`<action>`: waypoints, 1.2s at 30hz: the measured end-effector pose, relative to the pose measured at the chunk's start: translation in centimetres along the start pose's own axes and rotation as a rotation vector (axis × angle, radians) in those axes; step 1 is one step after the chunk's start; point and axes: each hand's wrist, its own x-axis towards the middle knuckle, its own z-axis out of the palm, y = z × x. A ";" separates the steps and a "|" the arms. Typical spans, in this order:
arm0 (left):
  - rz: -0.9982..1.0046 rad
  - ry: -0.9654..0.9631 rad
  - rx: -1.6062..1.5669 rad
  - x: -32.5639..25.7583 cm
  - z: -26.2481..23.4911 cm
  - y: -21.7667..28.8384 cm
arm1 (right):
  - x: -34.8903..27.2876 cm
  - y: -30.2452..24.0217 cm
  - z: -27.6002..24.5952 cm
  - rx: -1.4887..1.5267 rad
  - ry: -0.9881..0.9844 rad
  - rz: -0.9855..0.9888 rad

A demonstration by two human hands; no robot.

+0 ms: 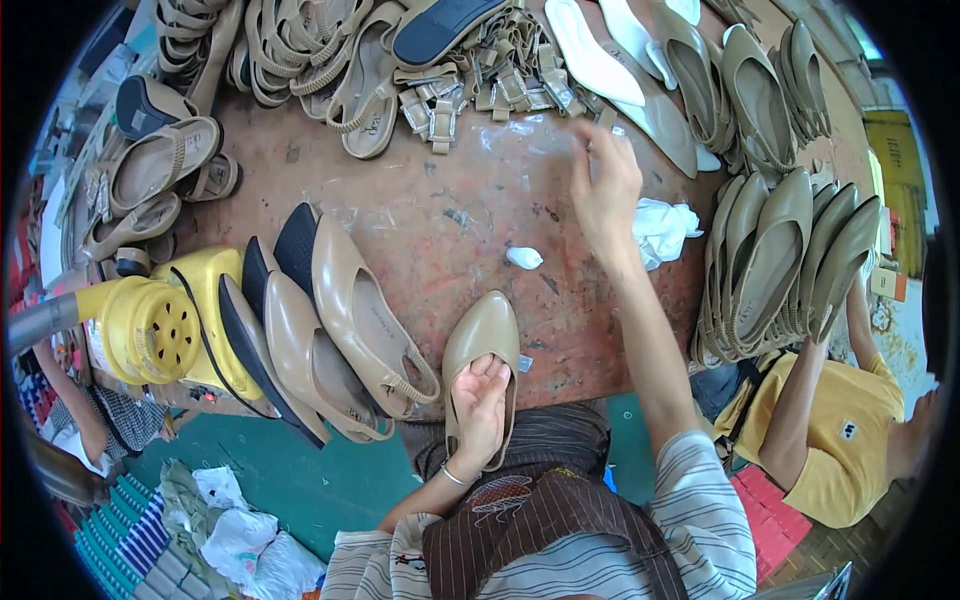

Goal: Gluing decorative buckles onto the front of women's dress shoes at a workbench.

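Observation:
My left hand [480, 405] grips a beige pointed slingback shoe [482, 335] at the near table edge, fingers tucked inside its opening. My right hand [605, 190] reaches out over the far part of the brown worn table [440, 220], fingers pinched near a thin clear plastic sheet [520, 135]; I cannot tell if it holds anything. A small white crumpled wad [524, 258] lies between the two hands. A larger white crumpled paper [662, 230] sits just right of my right wrist.
Several beige slingback shoes [350, 320] lean in a row at my left beside a yellow machine [165, 325]. Flat beige shoes [780, 260] stack at the right. Strappy sandals, buckle pieces [480, 85] and white insoles [590, 55] crowd the far edge. A person in yellow [840, 440] sits at right.

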 end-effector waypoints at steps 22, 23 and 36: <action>-0.025 0.101 -0.076 0.9 0.7 -0.2 | -10.4 -0.6 -8.7 0.313 -0.176 0.494; -0.021 0.094 -0.076 0.9 0.6 -0.3 | -10.7 -0.8 -9.4 0.435 -0.113 0.606; -0.021 0.067 -0.051 1.2 1.0 -0.2 | -11.7 -6.6 -5.9 1.023 -0.718 0.836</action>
